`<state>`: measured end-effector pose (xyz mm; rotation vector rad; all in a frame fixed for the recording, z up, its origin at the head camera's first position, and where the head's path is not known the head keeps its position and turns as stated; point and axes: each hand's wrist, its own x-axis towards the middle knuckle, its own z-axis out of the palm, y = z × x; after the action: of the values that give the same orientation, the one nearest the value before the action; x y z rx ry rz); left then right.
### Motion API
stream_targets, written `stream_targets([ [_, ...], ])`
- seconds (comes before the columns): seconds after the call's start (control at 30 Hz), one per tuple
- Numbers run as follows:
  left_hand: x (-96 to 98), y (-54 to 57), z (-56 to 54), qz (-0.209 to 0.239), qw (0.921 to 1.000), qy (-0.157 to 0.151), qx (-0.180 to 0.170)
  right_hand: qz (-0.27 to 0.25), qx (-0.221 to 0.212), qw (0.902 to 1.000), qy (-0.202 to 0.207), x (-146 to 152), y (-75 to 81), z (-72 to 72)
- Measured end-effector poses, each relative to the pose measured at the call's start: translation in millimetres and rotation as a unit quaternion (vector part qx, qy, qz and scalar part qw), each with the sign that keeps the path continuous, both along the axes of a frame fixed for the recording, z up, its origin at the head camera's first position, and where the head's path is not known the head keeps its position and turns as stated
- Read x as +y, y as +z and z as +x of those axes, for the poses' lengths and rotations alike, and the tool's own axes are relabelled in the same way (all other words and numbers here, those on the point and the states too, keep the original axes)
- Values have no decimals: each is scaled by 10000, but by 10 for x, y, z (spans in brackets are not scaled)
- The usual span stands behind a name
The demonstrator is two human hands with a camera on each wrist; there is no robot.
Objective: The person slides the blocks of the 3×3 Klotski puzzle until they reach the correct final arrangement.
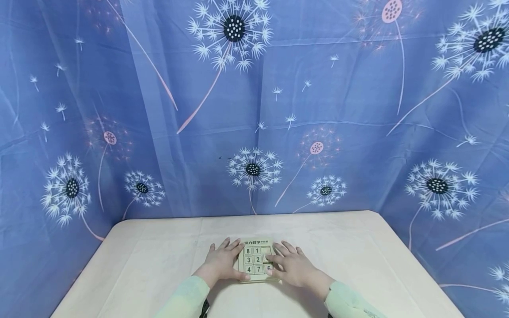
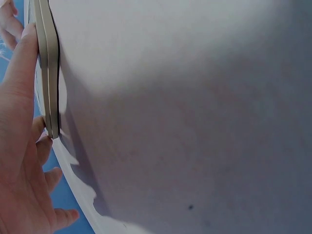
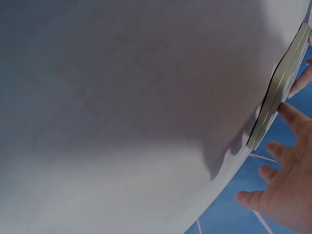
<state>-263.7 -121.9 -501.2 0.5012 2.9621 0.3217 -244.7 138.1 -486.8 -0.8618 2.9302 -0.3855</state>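
Note:
A pale number slide puzzle [image 1: 256,279] lies on the table in the head view, its tiles reading 8, 1, 3, 2, 4, 7 and 6. The upper right of its grid shows a bare slot. My left hand [image 1: 222,261] holds the puzzle's left side, thumb at the near left corner and fingertips along the far left edge. Over the right column, my right hand [image 1: 294,267] lies with its index fingertip at the slot and its thumb on the 6 tile. Both wrist views show the puzzle's side edge [image 2: 52,83] beside the fingers; the right wrist view has the other side edge [image 3: 275,92].
The puzzle rests on a cream-covered table [image 1: 171,247] with rounded far corners. Blue curtains [image 1: 207,176] printed with dandelions hang behind it and at both sides. Pale green sleeves [image 1: 184,298] cover the forearms.

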Motion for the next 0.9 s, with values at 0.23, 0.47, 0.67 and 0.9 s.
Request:
stream_targets([
  [0.23,5,5,8,-10,10000,9,4,55,-6,10000,21,2,-5,20],
  [0.47,20,42,22,-42,10000,33,-4,60,-32,10000,6,14,3,42],
  [0.67,21,58,26,-91,10000,5,-40,106,40,9999,104,61,35,90],
  [0.9,8,55,26,-24,10000,-31,-51,80,95,9996,246,121,64,177],
])
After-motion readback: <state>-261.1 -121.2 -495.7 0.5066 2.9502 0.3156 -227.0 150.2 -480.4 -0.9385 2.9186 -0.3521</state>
